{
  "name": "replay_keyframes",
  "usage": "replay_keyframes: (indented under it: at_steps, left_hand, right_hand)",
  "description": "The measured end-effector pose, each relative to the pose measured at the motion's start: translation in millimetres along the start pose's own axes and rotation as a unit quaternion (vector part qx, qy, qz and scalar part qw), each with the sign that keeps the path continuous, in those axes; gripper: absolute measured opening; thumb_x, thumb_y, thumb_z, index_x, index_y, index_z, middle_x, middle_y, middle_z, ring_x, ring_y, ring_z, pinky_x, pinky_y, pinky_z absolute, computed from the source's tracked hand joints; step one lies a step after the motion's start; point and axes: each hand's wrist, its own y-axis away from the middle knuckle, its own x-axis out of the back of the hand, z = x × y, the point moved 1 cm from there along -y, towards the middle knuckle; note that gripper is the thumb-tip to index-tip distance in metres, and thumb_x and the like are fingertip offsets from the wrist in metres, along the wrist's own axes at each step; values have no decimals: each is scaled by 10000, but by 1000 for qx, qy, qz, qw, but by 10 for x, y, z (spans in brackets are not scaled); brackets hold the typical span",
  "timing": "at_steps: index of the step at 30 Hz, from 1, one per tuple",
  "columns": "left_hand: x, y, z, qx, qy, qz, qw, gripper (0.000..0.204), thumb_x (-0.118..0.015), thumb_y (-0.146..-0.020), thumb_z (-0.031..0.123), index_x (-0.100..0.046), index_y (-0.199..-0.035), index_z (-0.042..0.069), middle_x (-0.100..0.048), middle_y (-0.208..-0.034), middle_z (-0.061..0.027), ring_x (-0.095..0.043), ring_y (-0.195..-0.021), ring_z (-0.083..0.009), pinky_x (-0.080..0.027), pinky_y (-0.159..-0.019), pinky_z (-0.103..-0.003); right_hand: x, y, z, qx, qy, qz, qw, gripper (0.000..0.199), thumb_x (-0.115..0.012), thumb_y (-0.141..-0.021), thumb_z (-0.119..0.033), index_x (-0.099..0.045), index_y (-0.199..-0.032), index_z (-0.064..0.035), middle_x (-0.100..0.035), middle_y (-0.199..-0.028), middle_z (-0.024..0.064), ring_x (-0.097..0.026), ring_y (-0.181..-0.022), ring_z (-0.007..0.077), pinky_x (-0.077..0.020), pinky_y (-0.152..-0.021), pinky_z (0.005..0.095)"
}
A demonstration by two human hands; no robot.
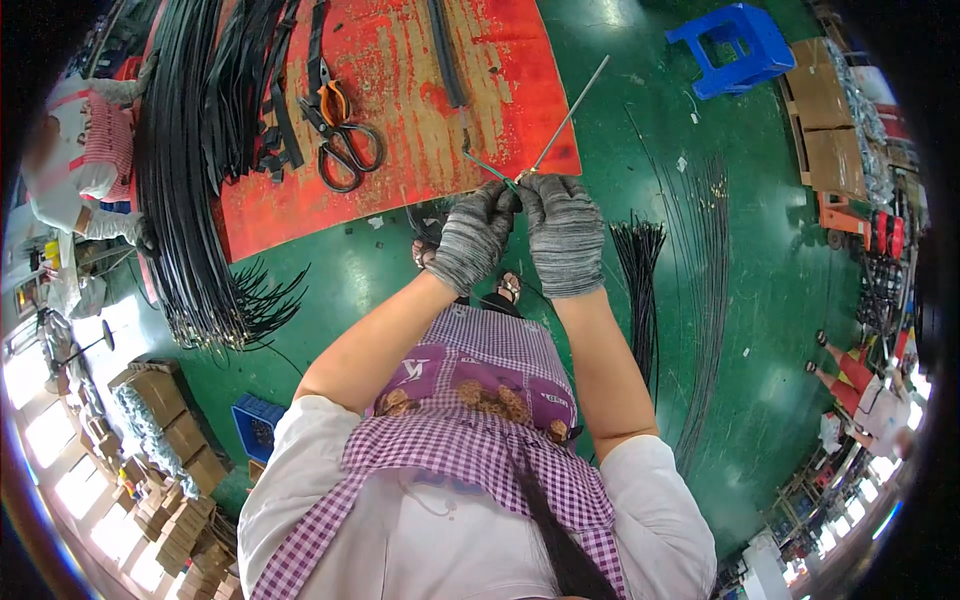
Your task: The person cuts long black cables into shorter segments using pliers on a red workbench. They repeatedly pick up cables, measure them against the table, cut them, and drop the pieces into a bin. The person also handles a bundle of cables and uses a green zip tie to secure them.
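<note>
Both gloved hands met at twelve o'clock: left hand (473, 237) and right hand (563, 232) closed around a thin metal rod (570, 115) above the red desk (400, 130); likely mid-fitting, needing steady alignment.

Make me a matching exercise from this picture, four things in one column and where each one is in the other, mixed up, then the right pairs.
Things:
1. scissors
2. stool
3. rod
4. black strips

Places:
A. on the green floor, upper right
B. held by the gloved left hand and right hand
C. lying flat on the red table
D. draped over the table's left edge

Pairs: 1-C, 2-A, 3-B, 4-D
</note>
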Motion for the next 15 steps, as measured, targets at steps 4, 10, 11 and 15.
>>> replay_keyframes:
  at_steps: [4,10,11,15]
  left_hand:
    - [-39,-39,8,-2,-56,21,998,167,-413,-777,125,-482,-872,5,-518,-744,-223,-494,-721,-376,-393,-605,-415]
    - [-80,-83,-40,-81,-78,52,992,162,-430,-764,134,-469,-867,15,-515,-747,-220,-491,-732,-377,-394,-603,-419]
    - [-89,-93,-84,-79,-71,57,993,165,-434,-761,135,-468,-869,15,-516,-750,-219,-491,-736,-376,-394,-604,-418]
    - [-20,-130,-51,-65,-78,46,994,166,-438,-756,133,-469,-870,16,-518,-761,-213,-491,-748,-373,-395,-610,-412]
  right_hand:
    - [-75,-59,67,-37,-48,-3,998,109,-558,-682,-117,-529,-746,-33,-531,-704,124,-515,-667,287,-422,-581,357]
    - [-183,-67,-43,-59,-33,58,996,90,-526,-689,-58,-496,-760,-10,-520,-697,152,-508,-670,302,-416,-593,370]
    - [-196,-74,-52,-58,-28,58,996,94,-527,-687,-52,-493,-763,-8,-519,-696,155,-507,-669,305,-415,-593,370]
    - [-244,-105,-76,-55,-36,71,995,96,-529,-677,-41,-491,-759,-8,-516,-695,154,-504,-671,310,-409,-599,371]
